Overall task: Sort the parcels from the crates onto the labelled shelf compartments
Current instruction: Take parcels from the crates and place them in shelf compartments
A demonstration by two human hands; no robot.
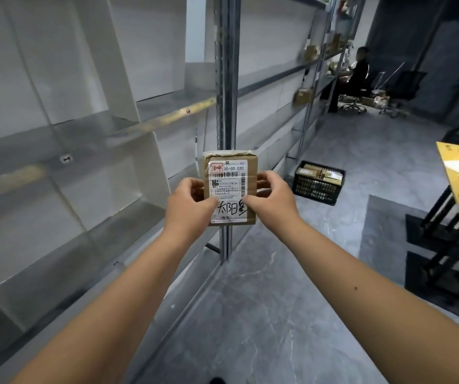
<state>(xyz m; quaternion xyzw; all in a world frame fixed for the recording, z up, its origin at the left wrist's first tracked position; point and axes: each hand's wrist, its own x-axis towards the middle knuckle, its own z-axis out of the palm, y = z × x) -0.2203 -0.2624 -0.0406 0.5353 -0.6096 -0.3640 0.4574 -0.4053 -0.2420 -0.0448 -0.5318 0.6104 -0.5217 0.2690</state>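
Misfiling looms: your left hand [192,200] and right hand [271,196] pinch the parcel [252,165] by its side edges, held in the air beside the shelf [150,125], and your grip hides part of the label [229,178], so you may misread its code.

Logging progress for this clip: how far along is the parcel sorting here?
Done: a few boxes sit farther along the shelving. In hand: the left hand and right hand pinch one labelled parcel, not yet placed. Left: the black crate on the floor holds more parcels, and the near compartments show none.
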